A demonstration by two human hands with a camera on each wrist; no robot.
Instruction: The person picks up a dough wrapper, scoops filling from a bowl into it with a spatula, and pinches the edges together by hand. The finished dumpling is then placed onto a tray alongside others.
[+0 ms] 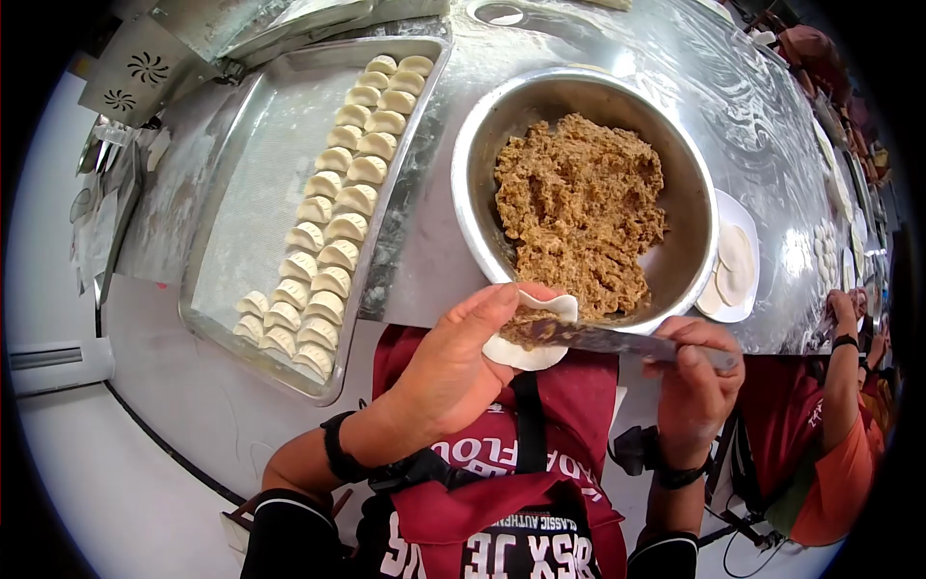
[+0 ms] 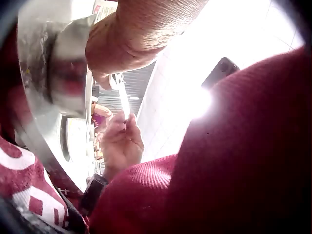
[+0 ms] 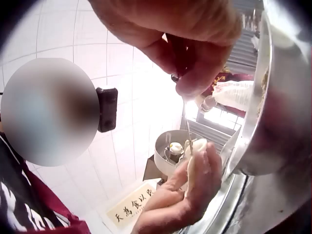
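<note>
My left hand (image 1: 446, 369) holds a round dumpling wrapper (image 1: 529, 358) by its edge, thumb on top, close to the near rim of the steel bowl. Brown filling lies in the wrapper, and the blade of a flat metal spatula (image 1: 617, 340) rests over it. The spatula's other end is pinched between the thumb and fingers of my right hand (image 1: 696, 372). In the right wrist view the thin blade (image 3: 188, 119) runs down to the wrapper (image 3: 191, 165), which curves up along the left fingers. A large mass of minced filling (image 1: 579, 207) sits in the bowl (image 1: 467, 179).
Left of the bowl, a metal tray (image 1: 231, 241) carries two long rows of folded dumplings (image 1: 328, 251). A white plate (image 1: 752, 232) with flat wrappers (image 1: 735, 265) stands right of the bowl. Flour covers the steel table (image 1: 752, 116). Another person (image 1: 830, 444) works at the far right.
</note>
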